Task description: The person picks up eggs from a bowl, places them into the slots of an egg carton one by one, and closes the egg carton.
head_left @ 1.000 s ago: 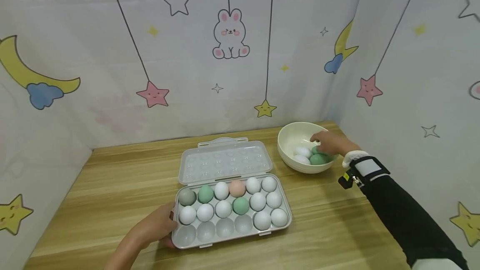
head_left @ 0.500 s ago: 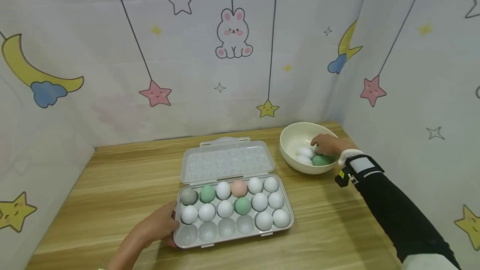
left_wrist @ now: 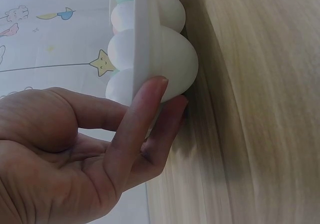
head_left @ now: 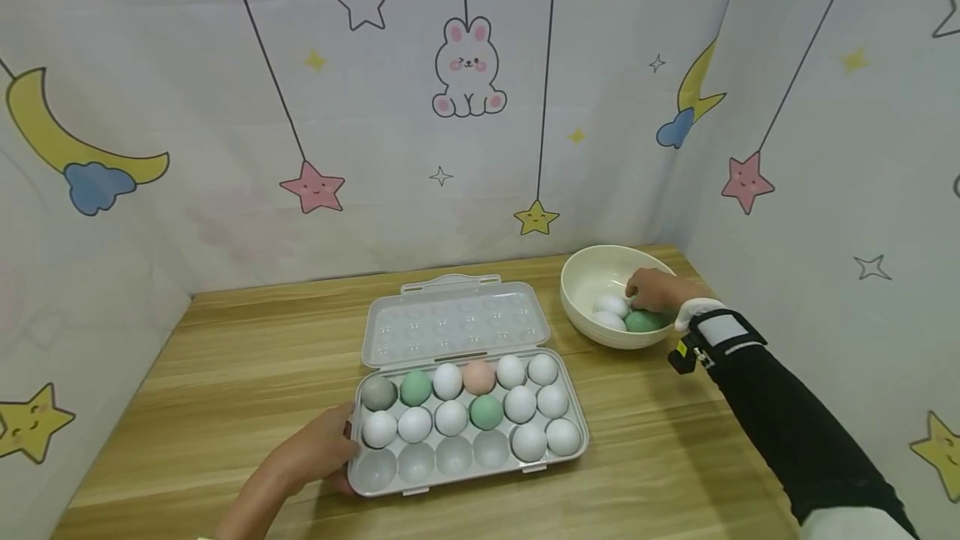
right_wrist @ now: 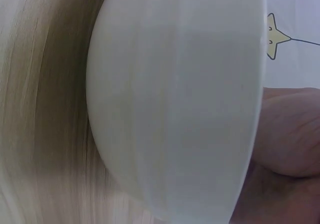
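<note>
**No readable text in any view**

No words, numbers, labels or brand marks can be read. The pale printed backdrop cloth (head_left: 225, 107) carries only drawings of stars, moons, clouds and rabbits, and the clear plastic egg tray (head_left: 465, 486) has no visible marking.

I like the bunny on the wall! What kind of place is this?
Probably a small tabletop booth, not a real kitchen: a cartoon backdrop with bunnies and stars wraps round a wooden table holding an egg tray and a bowl of eggs.
</note>
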### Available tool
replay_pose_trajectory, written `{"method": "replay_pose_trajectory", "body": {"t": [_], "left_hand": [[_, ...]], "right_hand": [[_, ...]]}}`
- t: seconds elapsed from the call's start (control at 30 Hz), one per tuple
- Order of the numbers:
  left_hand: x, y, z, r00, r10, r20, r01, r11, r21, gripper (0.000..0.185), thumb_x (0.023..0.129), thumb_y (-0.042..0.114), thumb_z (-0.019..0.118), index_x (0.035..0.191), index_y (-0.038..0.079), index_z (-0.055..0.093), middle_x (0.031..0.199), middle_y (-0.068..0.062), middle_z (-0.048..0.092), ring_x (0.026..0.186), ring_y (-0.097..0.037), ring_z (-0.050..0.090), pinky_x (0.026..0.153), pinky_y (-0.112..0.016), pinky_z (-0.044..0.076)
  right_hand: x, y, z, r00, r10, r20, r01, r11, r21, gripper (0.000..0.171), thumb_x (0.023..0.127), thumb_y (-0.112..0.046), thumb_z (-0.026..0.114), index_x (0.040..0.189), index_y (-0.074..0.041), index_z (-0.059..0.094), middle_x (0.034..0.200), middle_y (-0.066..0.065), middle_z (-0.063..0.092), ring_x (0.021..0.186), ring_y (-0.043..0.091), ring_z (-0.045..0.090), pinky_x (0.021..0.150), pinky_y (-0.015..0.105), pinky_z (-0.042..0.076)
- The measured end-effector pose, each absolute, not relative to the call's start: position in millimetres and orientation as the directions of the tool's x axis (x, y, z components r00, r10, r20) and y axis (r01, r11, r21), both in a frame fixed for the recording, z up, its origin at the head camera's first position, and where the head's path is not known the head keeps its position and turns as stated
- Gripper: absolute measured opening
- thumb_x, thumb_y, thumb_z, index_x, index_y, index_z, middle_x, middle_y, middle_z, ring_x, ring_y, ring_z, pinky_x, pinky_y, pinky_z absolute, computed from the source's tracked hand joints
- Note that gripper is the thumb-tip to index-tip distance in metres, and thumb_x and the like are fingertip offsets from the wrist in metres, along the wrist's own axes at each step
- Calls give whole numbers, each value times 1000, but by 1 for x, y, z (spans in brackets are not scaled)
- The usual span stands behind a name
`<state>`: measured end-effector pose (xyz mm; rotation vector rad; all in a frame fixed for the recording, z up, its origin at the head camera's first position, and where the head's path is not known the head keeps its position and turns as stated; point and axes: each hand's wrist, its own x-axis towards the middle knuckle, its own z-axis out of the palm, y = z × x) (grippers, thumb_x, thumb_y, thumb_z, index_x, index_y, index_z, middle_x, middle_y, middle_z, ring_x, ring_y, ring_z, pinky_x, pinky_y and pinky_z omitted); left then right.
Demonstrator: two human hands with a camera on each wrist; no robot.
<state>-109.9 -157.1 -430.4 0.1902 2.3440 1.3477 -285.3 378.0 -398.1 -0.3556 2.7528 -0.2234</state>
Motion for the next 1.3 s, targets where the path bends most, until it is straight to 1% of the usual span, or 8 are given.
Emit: {"method": "replay_pose_trajectory", "body": {"t": [0.23,0.33,0.47,0.67,0.77,0.9,1.07,1.3], "left_hand": [[-109,-156,-429,-899,323,-295,-90,522,848,41,82,-15,50,122,-15,47,90,-19,59,69,-27,67,53,-43,64],[-109,-156,-429,-898,328,-292,-87,520,850,40,81,-15,50,122,-15,47,90,-19,59,69,-27,67,53,-44,64],[-109,-156,-430,-898,330,-292,-85,520,850,39,82,-14,51,121,-15,47,90,-19,59,67,-27,67,53,-44,64],[-109,-157,-430,-893,342,-291,-82,514,854,39,82,-14,50,121,-17,46,91,-20,59,68,-28,68,54,-44,64],[-109,-157,-429,-891,345,-295,-86,509,857,41,82,-14,50,123,-18,45,93,-20,60,71,-28,68,55,-44,64],[-110,-156,-429,-891,344,-298,-92,507,857,42,83,-14,50,125,-18,44,93,-21,60,72,-28,68,55,-44,65],[-109,-158,-430,-890,344,-299,-94,504,858,40,82,-15,49,121,-17,45,91,-20,59,69,-28,68,54,-44,64],[-110,-157,-431,-891,339,-301,-97,507,856,40,82,-15,49,122,-17,44,91,-20,59,70,-28,67,54,-44,64]], "right_hand": [[-284,385,-401,-921,-311,-233,-267,942,-202,34,93,-10,67,120,12,67,119,27,68,106,37,65,95,51,56],[-282,387,-402,-932,-323,-168,-283,933,-223,33,92,-10,68,116,12,67,115,27,69,101,37,64,93,52,55],[-278,389,-399,-946,-313,-79,-286,926,-247,30,94,-10,68,116,11,68,112,24,70,96,32,64,89,51,56],[-273,390,-390,-943,-325,65,-331,916,-228,29,94,-13,72,112,9,71,102,18,73,89,30,66,83,50,58],[-270,390,-383,-947,-313,74,-321,904,-282,31,94,-12,72,115,11,69,104,20,71,92,32,65,85,52,58],[-265,389,-374,-963,-266,40,-263,897,-356,36,97,-13,70,123,11,65,114,24,68,101,35,64,91,55,57],[-255,385,-359,-973,-230,22,-221,896,-385,42,100,-19,68,132,8,62,121,24,67,105,35,64,93,55,58],[-226,368,-331,-954,-274,123,-300,860,-413,38,99,-18,68,130,5,66,118,20,68,103,32,62,91,52,59]]}}
